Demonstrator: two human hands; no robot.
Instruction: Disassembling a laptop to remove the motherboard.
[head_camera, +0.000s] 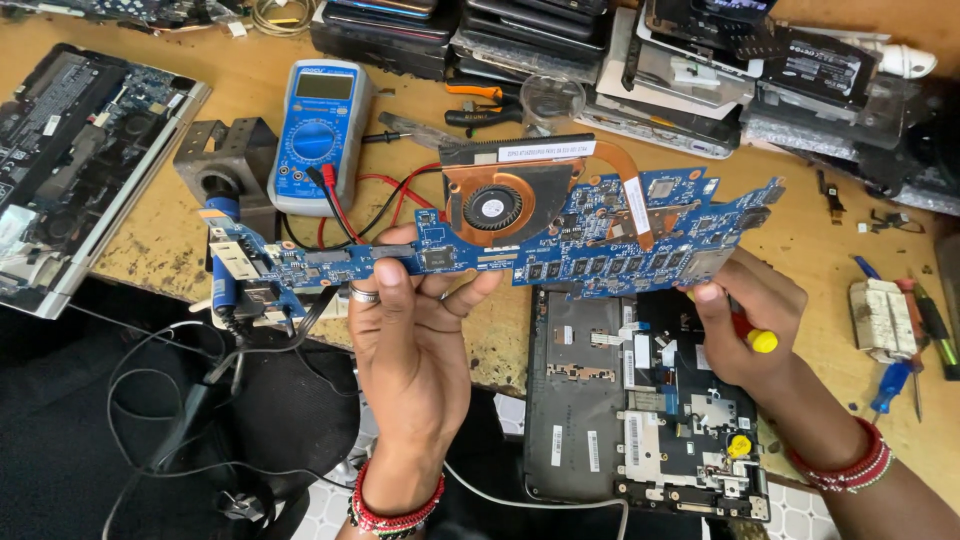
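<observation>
The left hand (405, 330) is clamped on the lower edge of one blue laptop motherboard (560, 235), held level above the table (150, 240). One blue multimeter (320, 135) lies at its 10 o'clock. The right hand (745, 320) supports the board's right end, fingers curled around one yellow-tipped screwdriver (760, 340). One opened laptop base (640, 400) lies at the board's 6 o'clock.

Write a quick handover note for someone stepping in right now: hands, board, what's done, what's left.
Left hand: grips the blue laptop motherboard near its middle, held up over the bench.
Right hand: supports the board's right end while also holding a yellow-tipped screwdriver.
Copper fan and heatsink are still on the board.
Opened laptop base lies below on the wooden bench; blue multimeter stands behind.
Done: board is out of the base.
Left: cannot tell.
</observation>
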